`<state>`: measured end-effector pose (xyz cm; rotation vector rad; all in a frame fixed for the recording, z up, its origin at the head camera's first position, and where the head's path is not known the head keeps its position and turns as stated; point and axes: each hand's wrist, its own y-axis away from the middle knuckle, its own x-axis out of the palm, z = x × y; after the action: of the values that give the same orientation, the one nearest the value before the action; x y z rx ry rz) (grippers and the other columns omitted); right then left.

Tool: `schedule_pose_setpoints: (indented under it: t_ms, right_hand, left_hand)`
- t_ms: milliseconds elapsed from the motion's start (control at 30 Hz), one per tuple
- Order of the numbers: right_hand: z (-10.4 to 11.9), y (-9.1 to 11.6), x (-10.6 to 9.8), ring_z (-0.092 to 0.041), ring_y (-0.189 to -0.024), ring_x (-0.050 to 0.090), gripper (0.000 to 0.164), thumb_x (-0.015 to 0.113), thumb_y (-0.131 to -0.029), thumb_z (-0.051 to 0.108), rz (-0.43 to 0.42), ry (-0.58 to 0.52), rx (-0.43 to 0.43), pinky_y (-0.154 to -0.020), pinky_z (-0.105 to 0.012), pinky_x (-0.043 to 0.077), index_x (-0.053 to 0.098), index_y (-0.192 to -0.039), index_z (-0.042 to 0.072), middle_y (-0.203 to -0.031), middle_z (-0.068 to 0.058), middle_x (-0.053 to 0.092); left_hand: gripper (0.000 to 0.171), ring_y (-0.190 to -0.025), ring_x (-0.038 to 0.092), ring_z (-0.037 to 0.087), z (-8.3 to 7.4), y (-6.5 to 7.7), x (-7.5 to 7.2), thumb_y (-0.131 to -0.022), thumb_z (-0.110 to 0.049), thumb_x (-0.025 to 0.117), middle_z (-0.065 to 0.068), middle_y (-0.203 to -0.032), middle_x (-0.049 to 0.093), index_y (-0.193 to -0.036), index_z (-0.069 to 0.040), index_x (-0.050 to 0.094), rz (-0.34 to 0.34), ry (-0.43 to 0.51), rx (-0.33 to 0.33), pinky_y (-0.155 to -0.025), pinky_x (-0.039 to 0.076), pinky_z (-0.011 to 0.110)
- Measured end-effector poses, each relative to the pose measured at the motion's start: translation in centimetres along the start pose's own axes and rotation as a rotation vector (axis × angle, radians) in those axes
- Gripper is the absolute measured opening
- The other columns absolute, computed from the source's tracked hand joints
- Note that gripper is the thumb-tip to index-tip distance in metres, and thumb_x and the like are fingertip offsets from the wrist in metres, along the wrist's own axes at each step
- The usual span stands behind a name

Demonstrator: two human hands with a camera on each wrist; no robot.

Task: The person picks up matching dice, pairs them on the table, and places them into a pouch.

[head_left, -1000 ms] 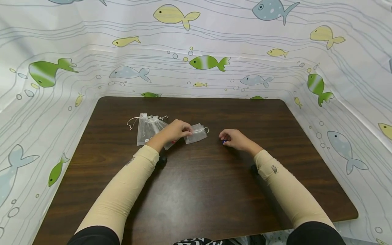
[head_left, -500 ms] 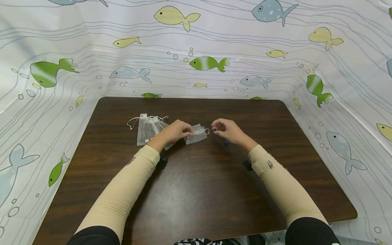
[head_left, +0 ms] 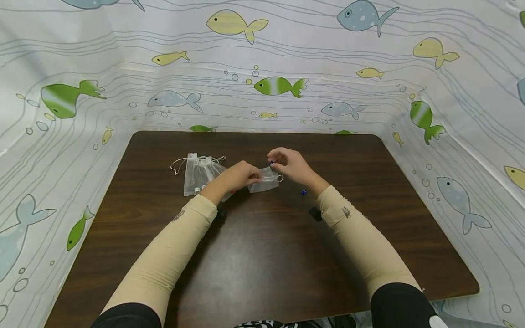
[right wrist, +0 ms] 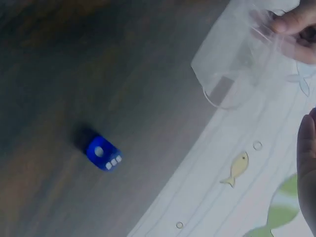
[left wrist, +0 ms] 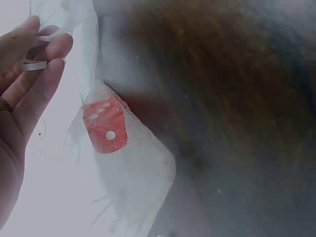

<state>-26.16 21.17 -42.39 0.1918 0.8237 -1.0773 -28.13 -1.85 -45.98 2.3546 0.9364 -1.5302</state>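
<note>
My left hand (head_left: 239, 175) pinches the upper edge of a sheer white drawstring bag (head_left: 267, 183) near the table's middle. Beside the bag's opening, my right hand (head_left: 289, 164) holds a small blue die (head_left: 271, 162) between thumb and fingers. A second blue die (right wrist: 102, 152) lies on the table below the right wrist. Under the left hand, the left wrist view shows a red die (left wrist: 106, 126) inside another sheer bag (left wrist: 138, 173). How far the held bag's mouth is spread cannot be told.
To the left lies a sheer drawstring bag (head_left: 192, 173) with white dice (head_left: 197, 189) in its bottom, its cord loose. The dark wooden table (head_left: 262, 255) is bordered at the back and sides by a fish-print sheet (head_left: 287, 109).
My right hand has picked up one blue die and carried it left and away from me to the bag, leaving another blue die behind. The left hand has barely moved.
</note>
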Motion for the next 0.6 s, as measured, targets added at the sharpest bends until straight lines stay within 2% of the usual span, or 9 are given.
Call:
schedule_pose_setpoints:
  t_ms: [133, 233, 433, 600]
  right_hand:
    - [-0.5, 0.1, 1.1, -0.024, -0.102, 0.065, 0.029, 0.068, -0.096, 0.000, 0.073, 0.093, -0.014, -0.089, -0.037, 0.054, 0.063, -0.124, -0.002, -0.113, -0.014, 0.067]
    - [-0.6, 0.3, 1.4, -0.024, -0.102, 0.065, 0.029, 0.068, -0.095, -0.002, 0.076, 0.128, -0.024, -0.090, -0.037, 0.054, 0.063, -0.123, -0.004, -0.112, -0.012, 0.067]
    - [-0.7, 0.6, 0.0, -0.024, -0.109, 0.064, 0.027, 0.065, -0.098, 0.001, 0.029, 0.127, 0.055, -0.096, -0.038, 0.052, 0.063, -0.125, 0.001, -0.116, -0.011, 0.067]
    - [-1.6, 1.7, -1.7, -0.028, -0.109, 0.064, 0.026, 0.063, -0.100, 0.002, 0.029, 0.148, 0.144, -0.096, -0.043, 0.051, 0.063, -0.126, -0.002, -0.116, -0.014, 0.067]
  left_hand:
    - [0.006, -0.078, 0.069, 0.015, -0.1, 0.0, 0.1, -0.095, -0.010, 0.072, 0.004, -0.092, 0.075, -0.097, -0.006, 0.076, 0.003, -0.002, -0.003, -0.075, 0.057, 0.031]
    - [0.005, -0.080, 0.070, 0.015, 0.1, -0.1, 0.1, -0.095, -0.010, 0.072, 0.004, -0.092, 0.075, -0.097, -0.007, 0.076, 0.000, -0.007, 0.004, -0.076, 0.057, 0.031]
    - [0.005, -0.081, 0.069, 0.015, 0.5, -0.3, 0.1, -0.095, -0.012, 0.073, 0.002, -0.091, 0.075, -0.095, -0.009, 0.076, -0.020, -0.042, 0.042, -0.077, 0.056, 0.032]
    - [0.004, -0.081, 0.069, 0.016, 0.6, -0.2, 0.0, -0.095, -0.012, 0.073, 0.002, -0.091, 0.075, -0.095, -0.009, 0.076, -0.031, -0.068, 0.046, -0.076, 0.056, 0.033]
